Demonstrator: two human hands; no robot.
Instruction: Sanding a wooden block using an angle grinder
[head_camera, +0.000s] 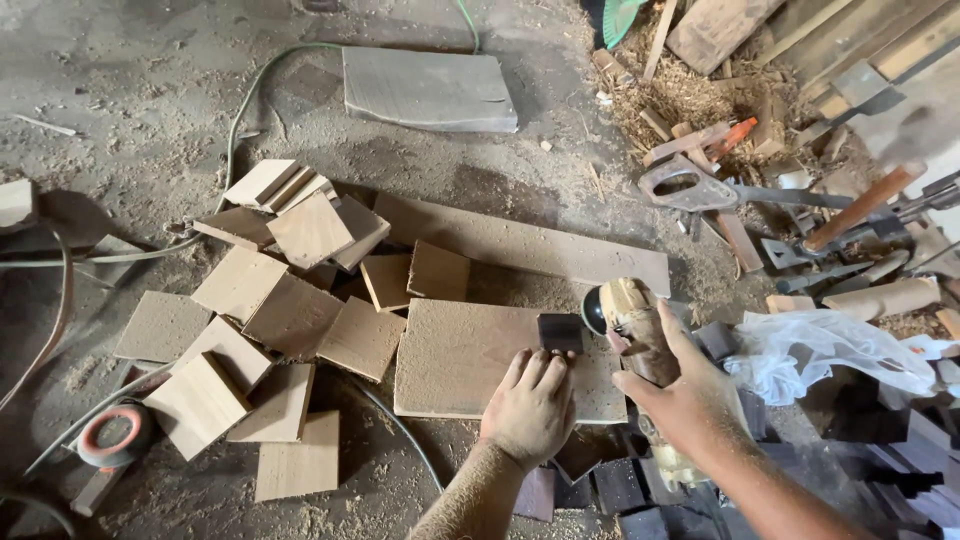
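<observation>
Fingers: left hand (530, 408) lies flat, fingers (545, 368) spread, pinning a small dark block (561, 332) to the big board (480, 360) on the floor; right hand (690, 395) is wrapped around a dusty power tool (632, 322).
Block: at the board's right edge, tool head just beside it.
Risk: the tool could reach the fingertips if the block skids.
Cause: sawdust on the board, small block.
Cable: cord (400, 425) runs under the board's near edge; I think it could snag.

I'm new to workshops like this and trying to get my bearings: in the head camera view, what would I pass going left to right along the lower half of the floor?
Red-ringed disc → scattered square wooden tiles → large dusty board → left hand → right hand holding a dusty power tool → white plastic bag.
</observation>
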